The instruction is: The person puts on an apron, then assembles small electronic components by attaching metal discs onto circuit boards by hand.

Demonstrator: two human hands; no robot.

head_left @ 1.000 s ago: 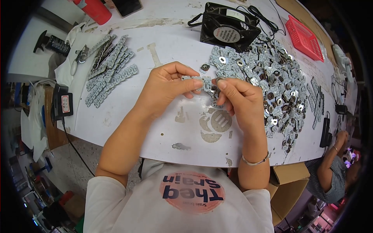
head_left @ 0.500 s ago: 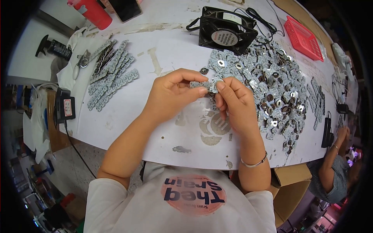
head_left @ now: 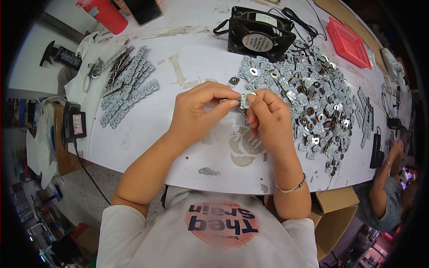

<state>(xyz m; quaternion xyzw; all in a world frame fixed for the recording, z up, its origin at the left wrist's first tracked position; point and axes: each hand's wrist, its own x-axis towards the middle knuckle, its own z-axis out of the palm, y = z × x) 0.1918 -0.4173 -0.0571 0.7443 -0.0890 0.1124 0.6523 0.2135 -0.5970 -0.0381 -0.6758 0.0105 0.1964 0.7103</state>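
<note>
My left hand (head_left: 191, 111) and my right hand (head_left: 273, 117) meet above the white table, close to the near left edge of a wide pile of small grey circuit boards (head_left: 308, 94). Between their fingertips is a small circuit board piece (head_left: 244, 101), pale grey with light pads. The left thumb and forefinger pinch its left end and hide most of it. My right thumb and fingers grip the other end. A small round dark part (head_left: 233, 81) lies just beyond the fingertips, apart from the pile.
Stacked board strips (head_left: 129, 89) lie at the left, beside a metal-headed tool (head_left: 91, 73). A black fan (head_left: 259, 35) stands behind the pile. A pink basket (head_left: 348, 43) is at the far right, with more strips (head_left: 364, 114) below it. Another person's arm (head_left: 382, 192) shows at right.
The board piece has turned between my fingers, and less of its left part shows now. My left fingertips have shifted slightly right. Both hands keep their grip.
</note>
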